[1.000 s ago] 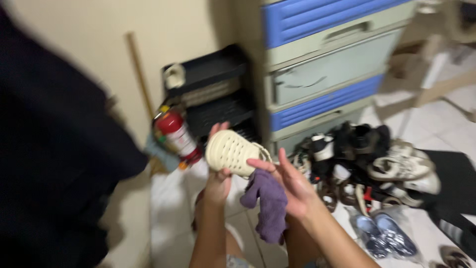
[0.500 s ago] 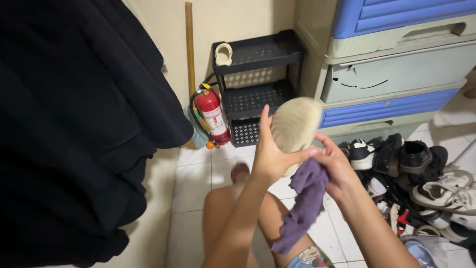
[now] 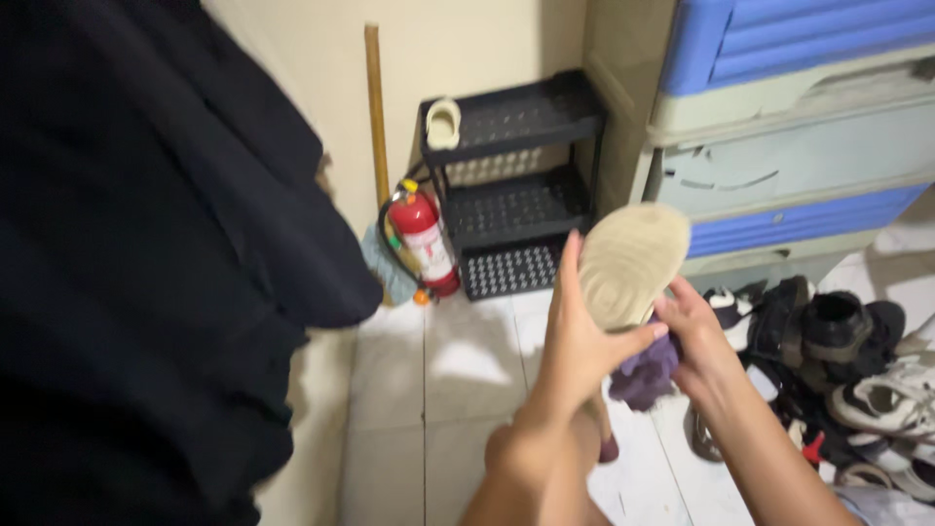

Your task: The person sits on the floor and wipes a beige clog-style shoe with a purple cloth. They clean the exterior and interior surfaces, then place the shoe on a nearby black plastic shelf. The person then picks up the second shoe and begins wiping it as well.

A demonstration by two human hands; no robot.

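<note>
Cream rubber is what I see first: a clog-type shoe (image 3: 631, 261) held up in front of me with its sole turned toward the camera, toe end pointing up and to the right. My left hand (image 3: 584, 336) grips it from the left side, fingers stretched up along the edge of the sole and the thumb crossing under its lower end. My right hand (image 3: 699, 336) is just beside it on the right, bunched around a purple cloth (image 3: 647, 375) that it presses against the lower part of the shoe, so cloth, shoe and both hands meet at one spot below the sole.

Behind the shoe stands a black shelf rack (image 3: 516, 185) against the wall, with a second cream shoe (image 3: 443, 122) sitting on its top tier. Left of the rack I make out a red fire extinguisher (image 3: 425, 239) on the floor and a wooden stick (image 3: 377, 127) leaning upright on the wall. A blue and grey drawer cabinet (image 3: 789, 127) fills the upper right. Below it, on the white floor tiles (image 3: 429, 390), lies a pile of shoes (image 3: 847, 360), well right of my hands. Dark fabric (image 3: 146, 263) blocks the whole left side of my view
</note>
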